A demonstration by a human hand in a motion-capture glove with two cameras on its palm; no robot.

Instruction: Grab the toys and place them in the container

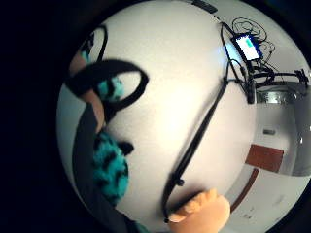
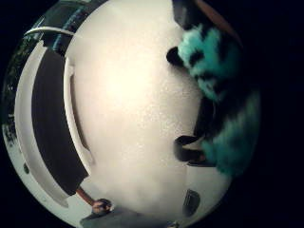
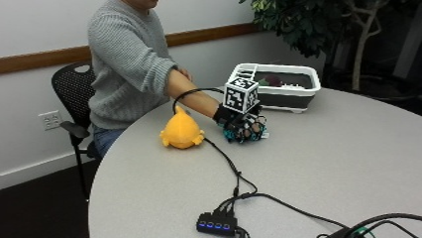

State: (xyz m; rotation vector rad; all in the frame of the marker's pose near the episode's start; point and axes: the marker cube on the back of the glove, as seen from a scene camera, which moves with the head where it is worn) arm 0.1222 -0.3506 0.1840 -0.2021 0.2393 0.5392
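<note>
**Fingers round the teal toy, bin well behind**

Fingers (image 3: 249, 133) of the gloved right hand (image 3: 240, 126) curl round a teal-and-black furry toy (image 3: 238, 134), which sits low over the tabletop (image 3: 316, 168), between the orange plush fish (image 3: 181, 132) and the container (image 3: 280, 86). Both palm views show the fur pressed close against the palm, with the tabletop beyond it.

Risks, as I judge them: the toy is soft and shaggy, so the fingers may be catching only fur, and it could slip out on the way to the container. A black cable (image 3: 224, 153) trails from the hand past the fish; a swing toward the container could drag it across the fish and push that toy off position.

The container, white-rimmed with dark walls, stands well behind the hand. Something dark reddish lies inside it; what it is I cannot tell. The fish lies just beside the hand, not yet collected.
</note>
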